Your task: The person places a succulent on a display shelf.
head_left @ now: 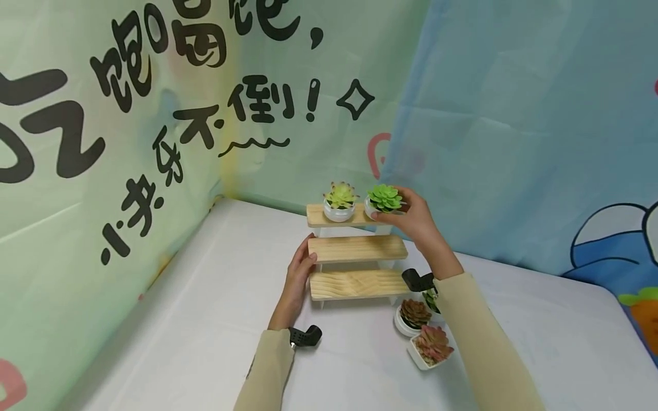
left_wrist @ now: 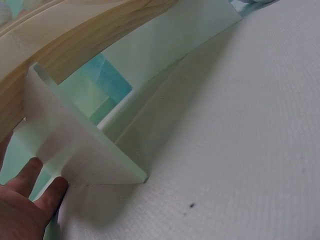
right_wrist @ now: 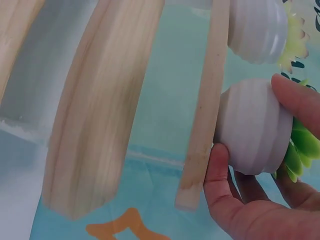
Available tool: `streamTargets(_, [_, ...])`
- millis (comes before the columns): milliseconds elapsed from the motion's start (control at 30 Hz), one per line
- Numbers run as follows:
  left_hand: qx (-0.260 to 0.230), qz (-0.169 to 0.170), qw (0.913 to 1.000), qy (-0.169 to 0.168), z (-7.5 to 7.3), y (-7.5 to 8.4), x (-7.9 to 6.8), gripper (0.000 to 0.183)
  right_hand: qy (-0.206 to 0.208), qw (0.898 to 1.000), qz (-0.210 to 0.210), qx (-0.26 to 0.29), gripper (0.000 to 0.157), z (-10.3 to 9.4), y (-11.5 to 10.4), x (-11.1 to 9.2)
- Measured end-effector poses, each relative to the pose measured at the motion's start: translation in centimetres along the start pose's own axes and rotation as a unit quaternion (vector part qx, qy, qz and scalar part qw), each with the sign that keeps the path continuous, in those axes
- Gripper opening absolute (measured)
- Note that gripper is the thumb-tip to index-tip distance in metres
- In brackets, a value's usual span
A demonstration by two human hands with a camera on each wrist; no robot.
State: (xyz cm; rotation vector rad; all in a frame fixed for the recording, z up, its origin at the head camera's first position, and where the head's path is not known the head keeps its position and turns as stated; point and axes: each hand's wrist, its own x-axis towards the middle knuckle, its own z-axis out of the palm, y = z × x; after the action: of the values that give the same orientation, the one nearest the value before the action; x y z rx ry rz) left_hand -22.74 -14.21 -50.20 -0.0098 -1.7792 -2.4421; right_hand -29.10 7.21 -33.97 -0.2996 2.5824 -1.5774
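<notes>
My right hand [head_left: 413, 220] holds a bright green succulent [head_left: 385, 197] in a round white pot [right_wrist: 255, 127], with thumb and fingers around the pot. The pot's base meets the top shelf of a three-tier wooden stand [head_left: 358, 249]. Beside it on that shelf sits a yellow-green succulent [head_left: 340, 197] with reddish tips, in a similar white pot. My left hand [head_left: 300, 274] lies along the stand's left side at the middle step. In the left wrist view its fingertips touch the translucent side panel [left_wrist: 85, 135].
Right of the stand, on the white tabletop [head_left: 205, 319], are a brown succulent [head_left: 414, 313] in a round pot and a reddish one [head_left: 433, 344] in a square pot. Another green plant [head_left: 430, 299] is partly hidden by my right wrist. Printed cloth [head_left: 514, 142] hangs behind.
</notes>
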Motion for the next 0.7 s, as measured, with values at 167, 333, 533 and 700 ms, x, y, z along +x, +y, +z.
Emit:
streamTargets(167, [-0.001, 0.003, 1.0000, 0.000, 0.06, 0.03, -0.02, 0.058, -0.011, 1.000, 0.011, -0.001, 0.082, 0.12, -0.08, 0.44])
streamTargets(333, [0.000, 0.000, 1.0000, 0.000, 0.04, -0.13, -0.10, 0.058, -0.026, 0.999, 0.020, -0.003, 0.087, 0.04, -0.06, 0.62])
streamTargets(533, [0.001, -0.003, 1.0000, 0.003, -0.03, -0.21, -0.06, 0.058, -0.030, 0.999, 0.024, -0.001, 0.087, 0.07, 0.06, 0.76])
streamTargets(700, [0.003, 0.000, 1.0000, 0.006, 0.08, -0.21, -0.16, 0.058, -0.024, 0.999, 0.025, -0.008, 0.088, 0.16, 0.20, 0.62])
